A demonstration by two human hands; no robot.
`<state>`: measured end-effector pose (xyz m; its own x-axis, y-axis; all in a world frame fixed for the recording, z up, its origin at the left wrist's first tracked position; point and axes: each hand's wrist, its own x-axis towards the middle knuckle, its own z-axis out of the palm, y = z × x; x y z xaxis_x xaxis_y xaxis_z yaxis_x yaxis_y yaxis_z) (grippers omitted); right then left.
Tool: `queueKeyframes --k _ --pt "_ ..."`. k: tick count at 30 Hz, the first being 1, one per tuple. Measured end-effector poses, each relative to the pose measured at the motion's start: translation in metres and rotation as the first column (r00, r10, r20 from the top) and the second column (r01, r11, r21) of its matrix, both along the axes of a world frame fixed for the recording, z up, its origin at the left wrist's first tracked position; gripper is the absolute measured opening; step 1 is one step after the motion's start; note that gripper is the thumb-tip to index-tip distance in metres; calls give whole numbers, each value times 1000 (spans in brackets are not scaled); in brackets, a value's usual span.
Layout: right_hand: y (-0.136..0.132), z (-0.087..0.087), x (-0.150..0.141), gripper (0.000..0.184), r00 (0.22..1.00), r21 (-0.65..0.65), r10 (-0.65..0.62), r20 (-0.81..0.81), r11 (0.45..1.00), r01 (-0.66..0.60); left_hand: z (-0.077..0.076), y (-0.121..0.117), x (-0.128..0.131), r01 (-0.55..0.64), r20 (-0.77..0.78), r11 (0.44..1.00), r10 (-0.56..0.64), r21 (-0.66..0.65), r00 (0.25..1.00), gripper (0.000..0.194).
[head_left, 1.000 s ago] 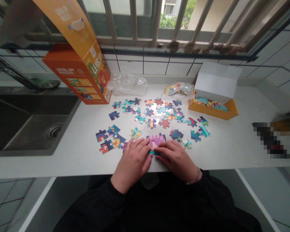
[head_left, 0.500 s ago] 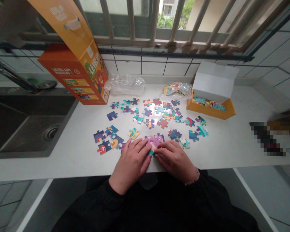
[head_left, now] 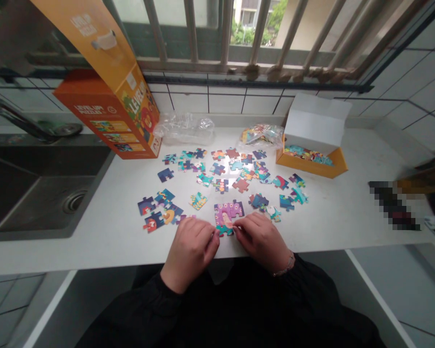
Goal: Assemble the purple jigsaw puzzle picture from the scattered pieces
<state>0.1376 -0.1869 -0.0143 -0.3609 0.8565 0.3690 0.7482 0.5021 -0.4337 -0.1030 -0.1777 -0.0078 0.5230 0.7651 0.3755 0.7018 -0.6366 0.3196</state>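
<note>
A small block of joined puzzle pieces [head_left: 227,215], purple above and teal below, lies flat on the counter in front of me. My left hand [head_left: 191,246] is closed, its thumb and curled fingers meeting at the block's lower left edge. On the opposite side, my right hand [head_left: 263,238] pinches the lower right edge between thumb and fingertips. A yellow and teal puzzle piece [head_left: 198,200] lies just beyond my left hand. Dark blue puzzle pieces [head_left: 259,200] lie beyond my right hand. To the left is a cluster with orange and red figures [head_left: 169,213].
Several loose pieces [head_left: 240,184] spread across the white counter [head_left: 329,212]. Behind stand an orange puzzle box [head_left: 105,116], a clear plastic package [head_left: 184,129], a bag of pieces [head_left: 261,135] and an open yellow box [head_left: 313,166]. A dark sink [head_left: 54,193] is at left.
My left hand has drawn back from over the joined pieces, its spread fingers now curled at their left edge. More of the block shows. My right hand stays at its right edge.
</note>
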Motion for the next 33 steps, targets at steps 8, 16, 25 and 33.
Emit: queueKeyframes --k 8,16,25,33 --pt "-2 -6 -1 18 996 -16 -14 85 1000 15 2 -6 0 91 -82 985 -79 147 993 38" --pt "-2 -7 -1 18 996 -25 -18 85 999 20 2 -7 -1 90 -96 984 -76 156 993 40" --pt "-2 -8 0 18 996 -21 -21 89 999 23 -2 -15 -9 -127 56 977 119 170 991 11" --pt "-3 -8 0 18 996 -2 -14 87 1000 14 -4 -34 -31 -176 -79 980 184 96 980 15"
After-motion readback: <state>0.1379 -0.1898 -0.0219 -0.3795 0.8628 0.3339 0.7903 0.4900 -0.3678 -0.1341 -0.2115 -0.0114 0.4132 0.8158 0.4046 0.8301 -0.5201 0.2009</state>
